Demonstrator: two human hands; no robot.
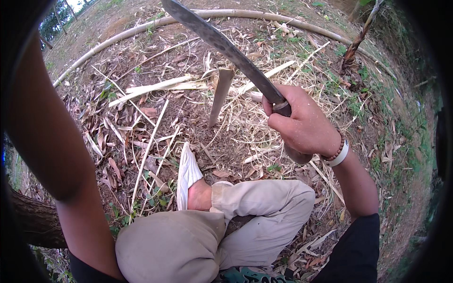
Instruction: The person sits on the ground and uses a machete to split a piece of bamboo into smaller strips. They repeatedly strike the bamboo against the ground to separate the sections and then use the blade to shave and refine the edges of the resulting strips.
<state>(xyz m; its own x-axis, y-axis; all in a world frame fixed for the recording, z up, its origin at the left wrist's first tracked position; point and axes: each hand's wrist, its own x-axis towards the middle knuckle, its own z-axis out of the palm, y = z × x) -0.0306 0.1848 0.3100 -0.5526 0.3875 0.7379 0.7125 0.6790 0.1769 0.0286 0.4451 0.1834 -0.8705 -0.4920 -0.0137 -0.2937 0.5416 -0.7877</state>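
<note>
My right hand (302, 120) is closed around the dark handle of a machete (226, 49). The long, stained grey blade slants up and to the left, past the top edge of the view. Below the blade a short wooden stake (221, 96) stands upright in the ground, its top close beside the blade in the picture. My left arm (52, 127) is raised along the left side, and its hand lies outside the view.
Pale split strips (158, 87) and curled shavings (250, 122) lie over dry leaves around the stake. A long bamboo pole (264, 15) arcs across the far ground. At the left is a dark log (35, 221); a thin plant stem (351, 52) rises at the far right.
</note>
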